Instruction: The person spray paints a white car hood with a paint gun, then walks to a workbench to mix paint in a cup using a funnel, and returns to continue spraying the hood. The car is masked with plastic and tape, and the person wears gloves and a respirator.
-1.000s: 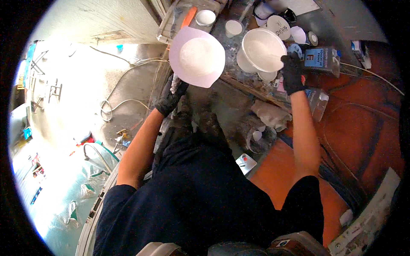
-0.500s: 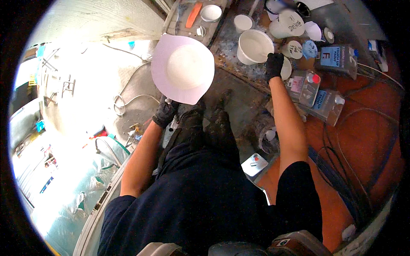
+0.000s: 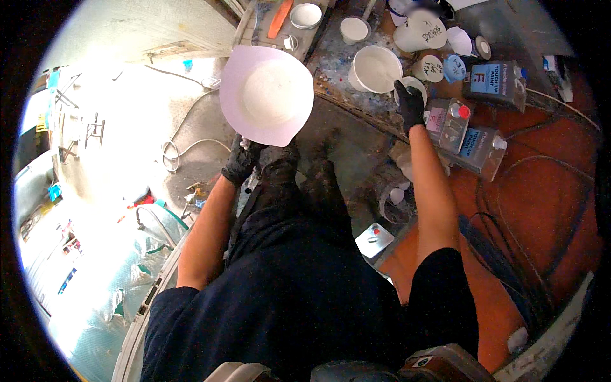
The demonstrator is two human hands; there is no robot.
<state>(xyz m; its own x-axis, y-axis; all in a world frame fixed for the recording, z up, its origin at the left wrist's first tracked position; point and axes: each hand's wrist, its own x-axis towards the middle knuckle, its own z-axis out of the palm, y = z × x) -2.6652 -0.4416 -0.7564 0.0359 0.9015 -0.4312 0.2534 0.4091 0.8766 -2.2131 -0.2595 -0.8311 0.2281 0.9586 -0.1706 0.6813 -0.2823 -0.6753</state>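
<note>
In the head view, which I read as a clock face, the black-gloved left hand [image 3: 242, 164] sits at about ten o'clock. Its fingers look closed around a pale piece [image 3: 245, 144], mostly hidden from me, so I can't tell what that is. Just above it, at eleven, I see the lilac-rimmed paint strainer [image 3: 266, 95], its round middle white.

The black-gloved right hand [image 3: 410, 104] is near two o'clock, fingers loosely extended and wrapped around nothing I can make out. Its fingertips come right up to the white bucket [image 3: 375, 69] at one o'clock; whether they touch the rim, I cannot tell. The bucket stands upright on the paint-spotted worktop [image 3: 331, 67], white material inside.

Around twelve I have an orange strip [image 3: 279, 20] and a small white bowl [image 3: 306, 16]. Between twelve and one stands a small cup [image 3: 354, 29] of white material. Just beyond the right hand, toward two, is a red-capped plastic bottle [image 3: 450, 126].
</note>
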